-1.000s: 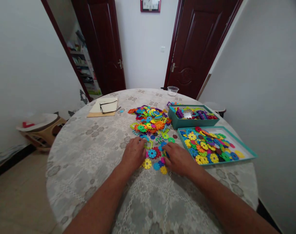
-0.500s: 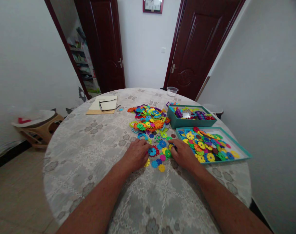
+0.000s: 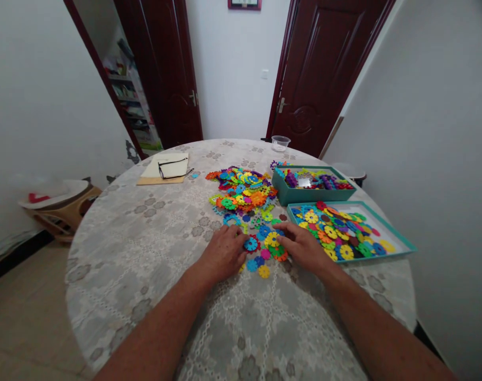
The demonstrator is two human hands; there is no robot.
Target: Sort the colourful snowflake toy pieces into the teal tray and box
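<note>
Though loose, discs (image 3: 265, 254) between hands (image 3: 225, 252) (image 3: 305, 248).

1. The head view looks from above and behind the left hand (image 3: 226, 251) and right hand (image 3: 302, 248), facing forward and down over them.
2. It is near enough that the left forearm (image 3: 157, 323) and right forearm (image 3: 378, 320) enter from the bottom edge.
3. Beyond the hands, it covers the table's (image 3: 117, 238) far rim, then a wall (image 3: 233, 69) with doors (image 3: 322, 63).
4. Left of them, it catches the floor (image 3: 22, 317).
</note>
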